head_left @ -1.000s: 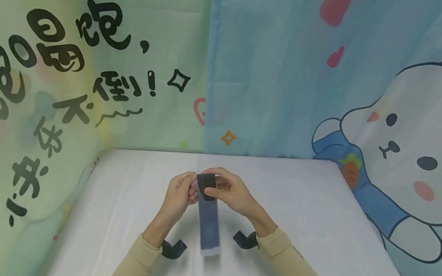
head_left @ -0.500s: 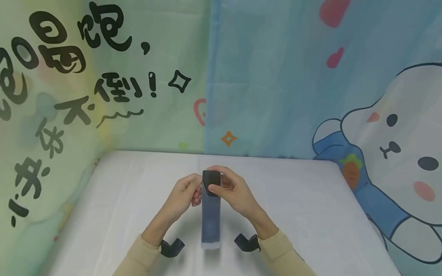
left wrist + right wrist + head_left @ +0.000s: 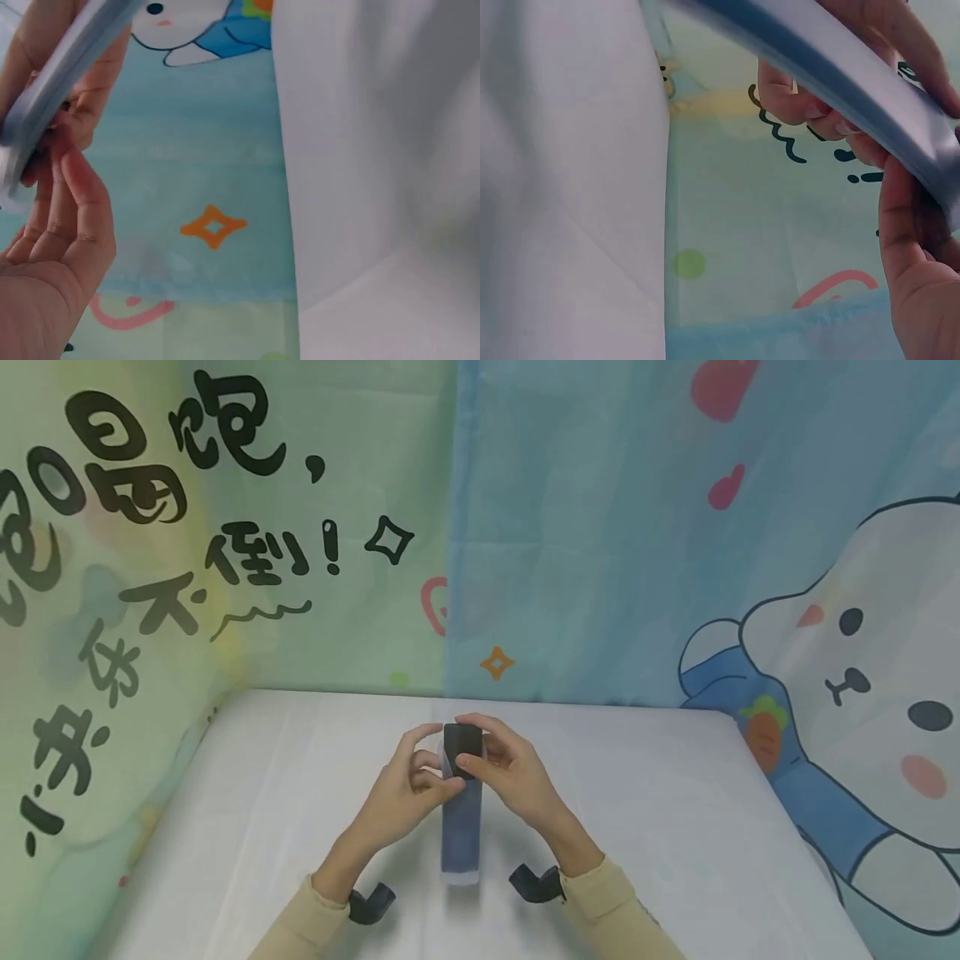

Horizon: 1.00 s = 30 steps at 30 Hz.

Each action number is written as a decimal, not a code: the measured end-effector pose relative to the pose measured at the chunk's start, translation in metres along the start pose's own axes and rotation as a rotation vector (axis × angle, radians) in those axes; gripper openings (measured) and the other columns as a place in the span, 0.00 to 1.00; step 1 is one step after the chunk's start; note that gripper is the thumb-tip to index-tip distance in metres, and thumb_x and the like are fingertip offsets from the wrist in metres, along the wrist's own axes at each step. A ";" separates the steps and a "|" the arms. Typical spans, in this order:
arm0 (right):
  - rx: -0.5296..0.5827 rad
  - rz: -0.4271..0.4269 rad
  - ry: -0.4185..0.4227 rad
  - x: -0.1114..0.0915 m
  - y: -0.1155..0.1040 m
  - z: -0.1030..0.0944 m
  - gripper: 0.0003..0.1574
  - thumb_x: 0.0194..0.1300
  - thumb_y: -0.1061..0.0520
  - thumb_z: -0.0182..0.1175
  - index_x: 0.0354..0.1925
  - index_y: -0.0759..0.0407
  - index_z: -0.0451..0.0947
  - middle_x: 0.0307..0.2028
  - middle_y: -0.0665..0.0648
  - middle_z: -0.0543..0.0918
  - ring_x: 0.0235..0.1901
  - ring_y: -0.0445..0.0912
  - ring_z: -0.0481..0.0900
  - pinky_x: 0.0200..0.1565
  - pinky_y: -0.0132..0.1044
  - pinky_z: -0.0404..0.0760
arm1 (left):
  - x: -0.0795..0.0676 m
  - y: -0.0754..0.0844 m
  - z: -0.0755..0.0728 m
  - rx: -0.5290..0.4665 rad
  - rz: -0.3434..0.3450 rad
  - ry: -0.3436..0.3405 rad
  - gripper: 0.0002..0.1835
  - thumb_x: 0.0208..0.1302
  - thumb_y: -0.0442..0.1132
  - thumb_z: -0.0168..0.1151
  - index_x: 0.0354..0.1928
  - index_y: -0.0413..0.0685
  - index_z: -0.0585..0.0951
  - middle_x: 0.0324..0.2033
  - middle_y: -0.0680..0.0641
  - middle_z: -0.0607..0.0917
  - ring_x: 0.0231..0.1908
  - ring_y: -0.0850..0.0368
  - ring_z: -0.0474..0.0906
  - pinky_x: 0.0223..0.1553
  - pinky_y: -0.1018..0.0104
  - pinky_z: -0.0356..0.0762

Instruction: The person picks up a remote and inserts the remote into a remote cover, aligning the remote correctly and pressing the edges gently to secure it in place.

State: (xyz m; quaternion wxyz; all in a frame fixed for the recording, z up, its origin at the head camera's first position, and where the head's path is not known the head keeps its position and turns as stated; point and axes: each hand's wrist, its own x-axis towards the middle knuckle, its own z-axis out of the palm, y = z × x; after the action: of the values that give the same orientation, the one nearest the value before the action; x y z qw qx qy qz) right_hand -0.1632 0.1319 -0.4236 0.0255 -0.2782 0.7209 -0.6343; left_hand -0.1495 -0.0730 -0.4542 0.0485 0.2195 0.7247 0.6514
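A long, narrow blue-grey strip with a pale, translucent lower edge hangs between the hands above the table. At its top is a black piece with a slanted lower edge. My right hand pinches this top, thumb on the black front and fingers behind. My left hand holds the left side, its thumb on the front just below the black piece and the index fingertip near the top corner. In the right wrist view the strip looks thin and slightly curved, with left-hand fingers either side of it.
A white-covered table lies beneath the hands. Printed curtains stand behind it and along the sides. A dark curved wrist mount sits on the left wrist, and a matching mount on the right.
The strip has moved slightly right and up, away from me. My left hand has opened out from its curled pinch at the strip's top-left edge and brought its thumb onto the front.
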 end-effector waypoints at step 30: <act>-0.155 0.079 -0.111 -0.016 0.016 0.003 0.15 0.77 0.60 0.54 0.29 0.57 0.68 0.17 0.48 0.67 0.17 0.40 0.63 0.20 0.31 0.61 | 0.000 0.000 -0.011 0.193 0.034 -0.073 0.36 0.71 0.49 0.64 0.74 0.71 0.58 0.34 0.55 0.87 0.34 0.59 0.84 0.37 0.59 0.79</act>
State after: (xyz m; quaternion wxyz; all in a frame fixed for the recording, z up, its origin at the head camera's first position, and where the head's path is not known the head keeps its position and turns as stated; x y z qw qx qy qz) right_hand -0.1546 0.1365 -0.4442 0.0687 -0.2856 0.7756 -0.5587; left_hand -0.1531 -0.0829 -0.4527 0.0424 0.2590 0.7779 0.5709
